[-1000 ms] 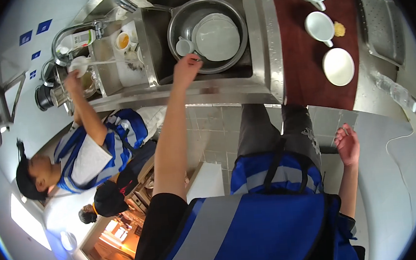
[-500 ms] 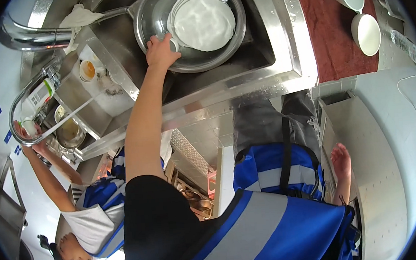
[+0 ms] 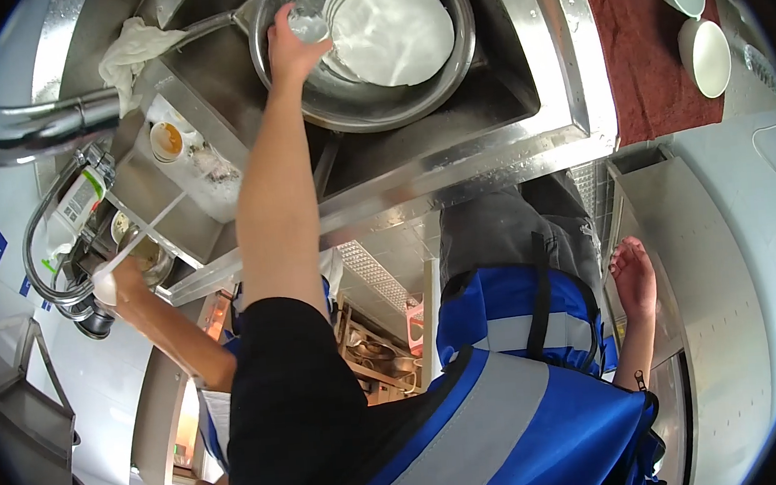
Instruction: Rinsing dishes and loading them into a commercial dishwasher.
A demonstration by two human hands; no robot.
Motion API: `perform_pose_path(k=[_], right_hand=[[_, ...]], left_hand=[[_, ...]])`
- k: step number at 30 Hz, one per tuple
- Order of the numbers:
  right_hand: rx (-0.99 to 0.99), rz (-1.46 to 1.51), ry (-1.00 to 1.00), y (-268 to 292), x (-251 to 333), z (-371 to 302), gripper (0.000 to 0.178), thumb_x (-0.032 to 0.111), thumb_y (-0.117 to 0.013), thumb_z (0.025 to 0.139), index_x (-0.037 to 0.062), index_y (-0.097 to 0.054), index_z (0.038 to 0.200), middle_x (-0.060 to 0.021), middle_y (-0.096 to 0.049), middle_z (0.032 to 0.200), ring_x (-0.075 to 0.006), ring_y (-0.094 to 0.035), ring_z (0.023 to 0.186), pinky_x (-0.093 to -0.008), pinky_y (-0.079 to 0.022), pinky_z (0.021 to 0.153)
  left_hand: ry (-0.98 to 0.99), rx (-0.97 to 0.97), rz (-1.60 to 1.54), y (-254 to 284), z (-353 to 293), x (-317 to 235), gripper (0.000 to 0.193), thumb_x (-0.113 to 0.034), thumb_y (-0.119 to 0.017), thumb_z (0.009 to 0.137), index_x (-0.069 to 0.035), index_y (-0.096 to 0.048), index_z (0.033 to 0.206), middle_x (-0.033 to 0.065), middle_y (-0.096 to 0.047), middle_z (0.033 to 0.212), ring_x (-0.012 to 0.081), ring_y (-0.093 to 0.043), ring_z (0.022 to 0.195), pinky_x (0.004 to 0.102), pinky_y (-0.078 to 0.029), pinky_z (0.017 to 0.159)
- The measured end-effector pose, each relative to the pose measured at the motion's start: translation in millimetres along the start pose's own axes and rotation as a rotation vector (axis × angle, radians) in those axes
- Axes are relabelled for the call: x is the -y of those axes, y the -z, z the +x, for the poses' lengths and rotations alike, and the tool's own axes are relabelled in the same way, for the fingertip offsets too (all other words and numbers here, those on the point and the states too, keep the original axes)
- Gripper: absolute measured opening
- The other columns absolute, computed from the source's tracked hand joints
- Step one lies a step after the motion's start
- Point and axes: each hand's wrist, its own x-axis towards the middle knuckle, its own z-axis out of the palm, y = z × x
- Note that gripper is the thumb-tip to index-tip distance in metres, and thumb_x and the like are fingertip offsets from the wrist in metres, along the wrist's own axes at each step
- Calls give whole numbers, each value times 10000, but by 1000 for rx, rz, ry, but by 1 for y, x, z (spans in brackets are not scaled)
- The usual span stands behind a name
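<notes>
In the head view, left hand point(image 3: 294, 56) at upper centre, thumb and fingers pinching a cup point(image 3: 309, 23) inside a steel basin point(image 3: 437, 111), white plates point(image 3: 394, 28) just beside it, right hand point(image 3: 634, 280) right of centre, fingers loosely curled, red cloth point(image 3: 655, 98) at upper right.

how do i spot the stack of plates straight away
Start at the steel sink in the upper middle of the picture and find the large round metal basin inside it. In that basin, just right of the person's left hand, is the stack of white plates. It is broad, round and flat-topped, unlike the small cup in that hand.
</notes>
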Motion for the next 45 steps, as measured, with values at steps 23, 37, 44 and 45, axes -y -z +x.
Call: perform_pose_path(k=[23, 37, 44, 45], right_hand=[[258, 19, 55, -33, 10, 25, 205, 259, -475, 873, 94, -504, 990, -11, -536, 818, -102, -490, 746, -232, -382, 670], [180, 42, 82, -22, 2, 12, 177, 229, -481, 868, 98, -509, 984, -11, -540, 807, -102, -499, 740, -232, -394, 667], [167, 88, 99, -19, 6, 7, 174, 221, -481, 867, 94, -511, 982, -17, -539, 790, -111, -500, 729, -245, -392, 670], [169, 88, 101, -20, 7, 8, 174, 221, -481, 867, 94, -511, 982, -17, -539, 790, -111, -500, 729, -245, -392, 670]], left_hand=[[-70, -142, -251, 75, -89, -85, 911, -135, -762, 499, -123, -300, 1284, 178, -416, 1179, 345, -427, 1084, 401, -380, 913], [-35, -561, -349, 38, -71, -85, 873, -119, -773, 507, -100, -311, 1247, 152, -396, 1156, 335, -412, 1086, 400, -365, 916], [20, -110, -29, 68, -83, -87, 965, -182, -766, 496, -161, -250, 1311, 177, -428, 1129, 362, -492, 1012, 399, -436, 854], [81, 43, 109, 79, -80, -88, 1005, -196, -768, 482, -166, -227, 1329, 181, -443, 1127, 365, -503, 1007, 397, -440, 856]])
